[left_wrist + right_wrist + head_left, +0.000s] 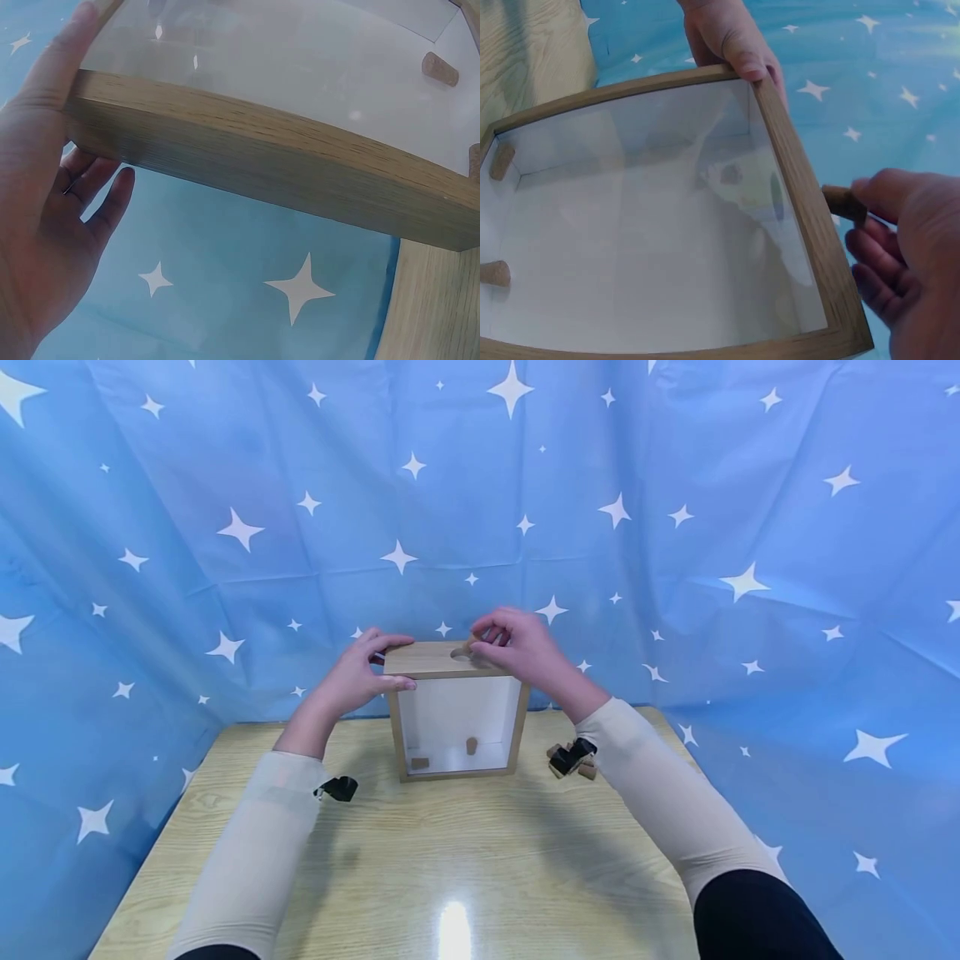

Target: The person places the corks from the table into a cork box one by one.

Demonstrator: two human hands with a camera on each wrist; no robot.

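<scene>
A person holds a wooden box (521,727) with a clear front and a white inside. It stands up on a pale wood table (450,843), near the far edge. The left hand (352,681) grips the top corner of the box on the left side. Its thumb is on the front, and its fingers reach round to the back. The right hand (521,647) is at the top of the box. Its thumb and fingers are close together, pinching a small brown cork (844,202). The cork is by a round hole (458,652) in the top. It is hard to tell if the cork touches the wood.

Two more corks are inside the box, down at the bottom. One cork (472,746) stands up with its fat end on top, and the other cork (420,763) lies down on the left. A little pile of corks (587,772) is on the table, to the right of the box. A black strap hides part of the pile. Behind the table hangs a blue cloth (337,468) with white stars. The person wears pale sleeves (247,843).
</scene>
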